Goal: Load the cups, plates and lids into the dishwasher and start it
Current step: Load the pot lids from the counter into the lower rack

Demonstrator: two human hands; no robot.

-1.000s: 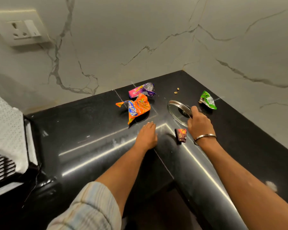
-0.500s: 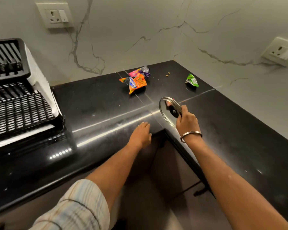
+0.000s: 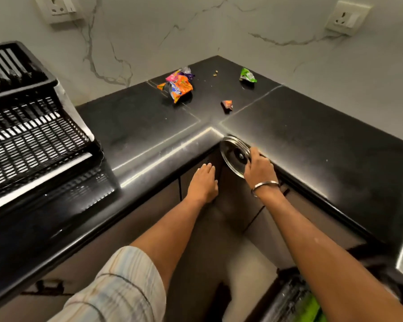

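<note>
1. Lid (image 3: 233, 156) transfer is the step I judge to be in hand: one glass lid is off the table (image 3: 312, 140) and on its way to the dishwasher.
2. My right hand (image 3: 259, 169) has its grip curled round the lid's rim on the side nearer me, pinching it; the lid is tilted on edge, just off the table's inner corner and clear of the surface.
3. My left hand (image 3: 203, 182) hangs just beside the lid, below the table's front edge, fingers straight and together, holding nothing. I cannot tell whether it touches the cabinet front.
4. Next, I think, the lid must go down and to the right of that corner, toward the rack (image 3: 295, 300) partly visible there, and be stood in a slot.
5. Snack wrappers (image 3: 178, 86) lie well beyond the lid, near the wall corner; they are not part of the load.
</note>
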